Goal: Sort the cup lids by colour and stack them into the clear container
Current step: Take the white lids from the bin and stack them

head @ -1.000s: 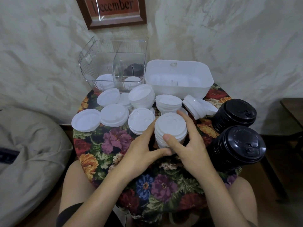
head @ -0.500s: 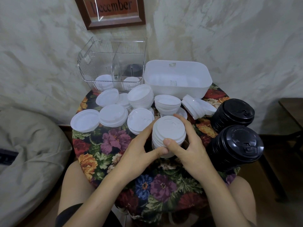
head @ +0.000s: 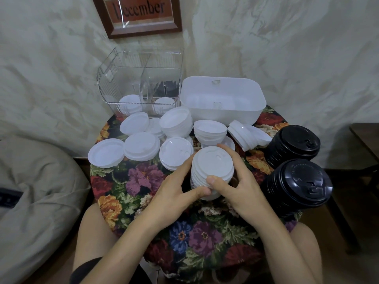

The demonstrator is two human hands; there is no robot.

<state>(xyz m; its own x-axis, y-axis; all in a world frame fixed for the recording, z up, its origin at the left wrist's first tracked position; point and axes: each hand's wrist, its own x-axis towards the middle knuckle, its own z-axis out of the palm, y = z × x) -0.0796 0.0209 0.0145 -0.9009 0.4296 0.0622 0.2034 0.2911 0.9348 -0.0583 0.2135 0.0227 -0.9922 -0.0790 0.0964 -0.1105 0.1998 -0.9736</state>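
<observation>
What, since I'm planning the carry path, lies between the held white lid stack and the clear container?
Head view: other white lid stacks stand on the tablecloth between the held stack and the clear container.

Your left hand (head: 174,193) and right hand (head: 240,189) are both uncovered. The forearms behind them run bare all the way to the lower edge of the view. The thumbnails that show are cut short. At the near-left side of the bench (head: 143,181), the black hem of your shorts (head: 88,267) crosses your left thigh (head: 92,232), and the leg beyond it is bare. At the near-right side of the bench, your right knee (head: 303,242) shows bare as well.
</observation>
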